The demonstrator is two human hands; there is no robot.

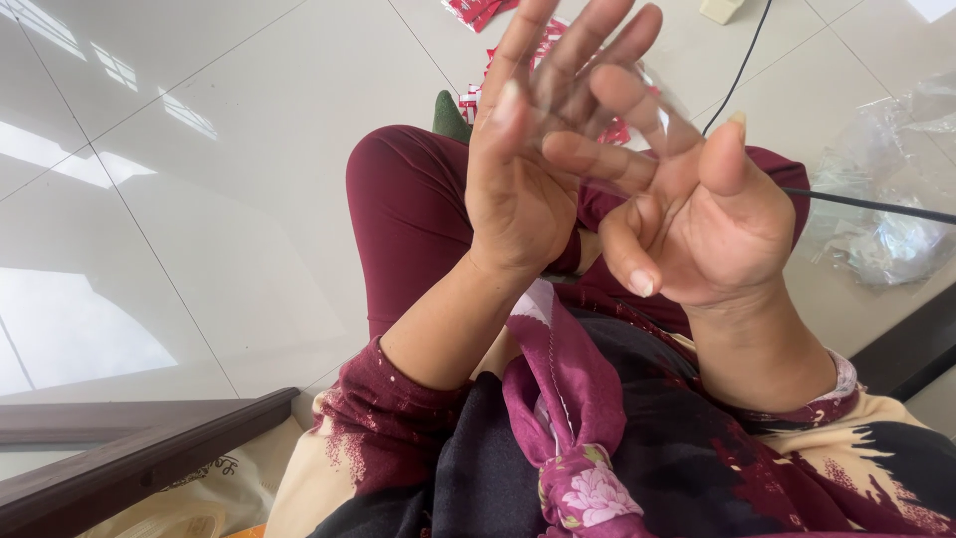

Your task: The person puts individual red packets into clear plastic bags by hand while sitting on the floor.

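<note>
Between spread fingers, clear film

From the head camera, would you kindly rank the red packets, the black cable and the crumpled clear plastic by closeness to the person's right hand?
1. Black cable: just right of the right hand.
2. Red packets: on the floor, beyond the fingertips.
3. Crumpled clear plastic: far right on the floor.

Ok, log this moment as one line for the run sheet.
left hand: raised, open | right hand: raised, fingers against left palm | clear plastic film: between hands | red packets: floor beyond knees
</note>
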